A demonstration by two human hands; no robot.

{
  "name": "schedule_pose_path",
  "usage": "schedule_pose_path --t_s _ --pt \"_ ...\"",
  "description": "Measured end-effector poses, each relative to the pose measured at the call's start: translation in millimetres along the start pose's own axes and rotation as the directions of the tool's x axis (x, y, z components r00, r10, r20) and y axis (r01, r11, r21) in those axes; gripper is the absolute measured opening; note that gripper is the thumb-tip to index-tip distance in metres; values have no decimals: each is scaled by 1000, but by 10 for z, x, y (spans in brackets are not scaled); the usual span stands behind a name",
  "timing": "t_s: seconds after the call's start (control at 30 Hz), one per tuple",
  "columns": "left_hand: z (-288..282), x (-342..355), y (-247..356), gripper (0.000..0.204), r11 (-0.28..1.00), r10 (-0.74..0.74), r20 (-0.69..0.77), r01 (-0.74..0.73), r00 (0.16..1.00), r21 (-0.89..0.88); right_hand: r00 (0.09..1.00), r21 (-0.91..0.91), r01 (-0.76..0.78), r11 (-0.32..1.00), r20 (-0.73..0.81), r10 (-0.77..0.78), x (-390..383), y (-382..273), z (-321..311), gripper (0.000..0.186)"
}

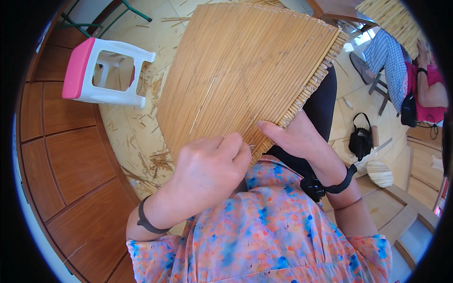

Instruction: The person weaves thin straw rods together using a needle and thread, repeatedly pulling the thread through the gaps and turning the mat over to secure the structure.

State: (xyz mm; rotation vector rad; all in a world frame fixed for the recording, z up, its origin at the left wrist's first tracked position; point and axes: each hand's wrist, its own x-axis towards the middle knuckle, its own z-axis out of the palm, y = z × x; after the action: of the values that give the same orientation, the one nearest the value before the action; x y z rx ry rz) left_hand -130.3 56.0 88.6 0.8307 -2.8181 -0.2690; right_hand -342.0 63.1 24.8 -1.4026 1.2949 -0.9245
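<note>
A large stiff mat of tan reed stalks [240, 66], laid side by side, rests tilted across my lap. Its right edge shows the cut stalk ends in a row. My right hand [290, 137] grips that edge near the close corner, thumb on top and the other fingers hidden underneath. Just left of it, my left hand [212, 158] is closed in a pinch over the mat's near end. Thin straw-like bits show by its fingertips, but what the fingers hold is too small to make out.
A white stool with a pink seat [106, 73] lies on its side at left, beside wooden cabinet panels [85, 165]. Reed scraps [158, 162] litter the tiled floor. At right, another person [427, 89] sits holding a similar mat [394, 21]; a black bag [361, 141] lies nearby.
</note>
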Motion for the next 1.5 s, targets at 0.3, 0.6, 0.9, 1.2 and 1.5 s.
schedule_pose_path --t_s 0.3,0.6,0.9,1.2,1.5 --pt "-98 169 -82 15 992 118 78 -115 990 -54 997 27 54 998 -57 -52 23 -24 35 34" --pt "-427 64 -472 23 995 3 81 6 997 -103 974 -95 -178 979 123 189 461 -483 77 32" --pt "-708 -260 -632 19 971 -233 -41 231 972 -62 994 -212 54 976 101 -33 981 -891 581 29" --pt "-1416 31 -373 26 948 -113 -298 193 948 253 928 -444 314 839 -41 -370 1176 -1669 266 23" --pt "-2291 412 78 20 882 204 -426 24 882 472 697 -892 403 206 153 -700 490 -2965 -512 17"
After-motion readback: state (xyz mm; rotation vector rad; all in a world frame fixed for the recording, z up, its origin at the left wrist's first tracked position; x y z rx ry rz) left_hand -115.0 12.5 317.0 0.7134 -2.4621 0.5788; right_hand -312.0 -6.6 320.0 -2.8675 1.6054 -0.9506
